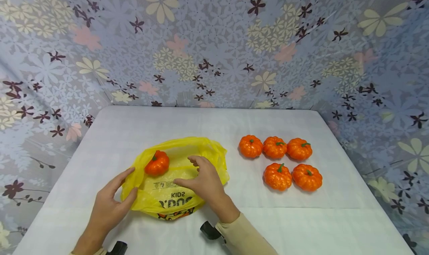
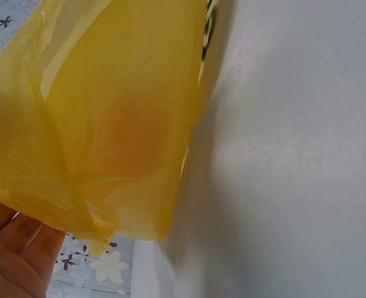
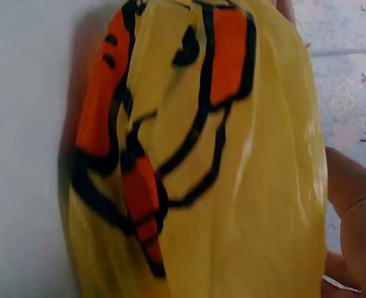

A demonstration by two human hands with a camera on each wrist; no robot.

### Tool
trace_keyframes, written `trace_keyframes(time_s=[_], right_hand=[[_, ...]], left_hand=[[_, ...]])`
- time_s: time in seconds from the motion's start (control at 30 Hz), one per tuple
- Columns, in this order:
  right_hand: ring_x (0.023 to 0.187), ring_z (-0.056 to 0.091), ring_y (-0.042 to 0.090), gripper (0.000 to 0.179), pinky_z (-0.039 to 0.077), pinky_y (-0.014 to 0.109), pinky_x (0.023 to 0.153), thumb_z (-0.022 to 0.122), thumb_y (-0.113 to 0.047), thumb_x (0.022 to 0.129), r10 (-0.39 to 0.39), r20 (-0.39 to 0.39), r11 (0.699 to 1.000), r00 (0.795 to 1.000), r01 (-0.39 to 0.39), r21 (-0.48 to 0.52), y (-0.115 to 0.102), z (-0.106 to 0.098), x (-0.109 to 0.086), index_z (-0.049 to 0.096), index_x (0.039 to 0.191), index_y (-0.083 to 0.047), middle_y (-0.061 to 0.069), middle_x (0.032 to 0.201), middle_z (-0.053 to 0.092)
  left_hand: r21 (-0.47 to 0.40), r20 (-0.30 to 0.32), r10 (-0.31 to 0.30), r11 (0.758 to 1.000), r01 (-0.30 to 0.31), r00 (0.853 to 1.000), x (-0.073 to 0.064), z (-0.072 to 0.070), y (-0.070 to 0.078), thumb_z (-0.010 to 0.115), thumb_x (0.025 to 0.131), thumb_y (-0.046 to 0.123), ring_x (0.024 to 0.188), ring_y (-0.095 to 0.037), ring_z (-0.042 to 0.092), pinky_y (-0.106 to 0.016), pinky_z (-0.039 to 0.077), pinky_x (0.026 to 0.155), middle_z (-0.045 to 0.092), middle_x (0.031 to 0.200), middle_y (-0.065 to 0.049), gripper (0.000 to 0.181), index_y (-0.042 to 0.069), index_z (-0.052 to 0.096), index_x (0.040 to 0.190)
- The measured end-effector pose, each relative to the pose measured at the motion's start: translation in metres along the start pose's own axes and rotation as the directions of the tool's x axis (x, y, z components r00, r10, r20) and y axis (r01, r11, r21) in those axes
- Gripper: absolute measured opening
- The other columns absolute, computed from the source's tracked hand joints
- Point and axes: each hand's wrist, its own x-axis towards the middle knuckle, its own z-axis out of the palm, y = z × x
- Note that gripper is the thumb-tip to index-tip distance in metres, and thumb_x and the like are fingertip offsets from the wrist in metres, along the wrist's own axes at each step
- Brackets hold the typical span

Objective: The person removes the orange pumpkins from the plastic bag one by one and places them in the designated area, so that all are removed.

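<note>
A thin yellow plastic bag [image 1: 174,182] lies with its mouth spread upward in the head view, dark lettering showing on it. One small orange pumpkin [image 1: 156,163] rests inside, toward the left. My left hand [image 1: 108,206] is at the bag's left edge, fingertips touching the plastic and thumb apart from the fingers. Over the right part of the bag's mouth, my right hand [image 1: 204,180] has its thumb and fingers apart, nothing between them. In the left wrist view the bag [image 2: 127,74] shows the pumpkin only as an orange blur through the plastic.
Several orange pumpkins with green stems, among them a front one [image 1: 277,176], sit in two rows right of the bag. All stand on a white-covered table [image 1: 254,225]. Flowered fabric [image 1: 214,50] hangs behind and at both sides.
</note>
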Motion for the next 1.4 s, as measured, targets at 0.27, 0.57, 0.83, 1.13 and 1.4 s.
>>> trace_keyframes(time_s=[0.27, 0.57, 0.83, 1.13, 1.4], right_hand=[[0.116, 0.058, 0.027, 0.079, 0.053, 0.041, 0.095, 0.089, -0.047, 0.073, -0.006, -0.004, 0.999, 1.000, 0.005, -0.049, -0.001, 0.011, 0.005, 0.060, 0.134, -0.006, 0.006, 0.129, 0.061], [0.116, 0.058, 0.026, 0.081, 0.053, 0.039, 0.094, 0.089, -0.046, 0.074, -0.014, 0.032, 0.999, 0.999, 0.015, -0.037, -0.002, 0.028, 0.016, 0.058, 0.136, -0.004, 0.008, 0.130, 0.061], [0.115, 0.058, 0.026, 0.082, 0.052, 0.038, 0.097, 0.089, -0.045, 0.074, -0.013, 0.042, 1.000, 0.999, 0.014, -0.027, 0.000, 0.045, 0.023, 0.057, 0.137, -0.004, 0.010, 0.127, 0.062], [0.120, 0.056, 0.025, 0.084, 0.048, 0.038, 0.104, 0.090, -0.044, 0.073, 0.003, 0.041, 0.998, 0.999, -0.001, -0.057, -0.001, 0.058, 0.032, 0.057, 0.138, -0.003, 0.009, 0.132, 0.061], [0.120, 0.056, 0.023, 0.087, 0.047, 0.034, 0.104, 0.090, -0.050, 0.070, -0.046, 0.015, 0.987, 0.999, 0.048, -0.155, 0.001, 0.070, 0.039, 0.058, 0.137, -0.005, 0.007, 0.131, 0.062]], left_hand=[[-0.001, 0.003, -0.007, 1.000, 0.007, 1.000, 0.001, 0.000, 0.003, 0.079, 0.080, -0.003, 0.122, -0.014, 0.056, -0.004, 0.032, 0.100, 0.063, 0.134, -0.009, 0.060, 0.007, 0.061, 0.137], [0.021, 0.024, -0.033, 0.999, 0.033, 0.999, -0.001, 0.000, 0.003, 0.078, 0.082, -0.001, 0.120, -0.031, 0.059, -0.003, 0.031, 0.100, 0.063, 0.135, -0.009, 0.058, 0.006, 0.061, 0.137], [0.004, 0.017, -0.013, 1.000, 0.013, 1.000, 0.000, 0.000, 0.003, 0.078, 0.081, -0.003, 0.118, -0.033, 0.059, -0.004, 0.031, 0.100, 0.063, 0.134, -0.011, 0.058, 0.006, 0.061, 0.136], [0.001, 0.005, 0.002, 1.000, -0.002, 1.000, 0.001, 0.000, 0.002, 0.079, 0.080, -0.004, 0.120, -0.024, 0.059, -0.005, 0.032, 0.101, 0.064, 0.133, -0.010, 0.060, 0.006, 0.062, 0.136], [-0.003, -0.003, 0.019, 1.000, -0.019, 1.000, 0.002, -0.001, 0.002, 0.078, 0.080, -0.003, 0.120, -0.017, 0.058, -0.005, 0.033, 0.101, 0.065, 0.132, -0.009, 0.059, 0.007, 0.062, 0.136]])
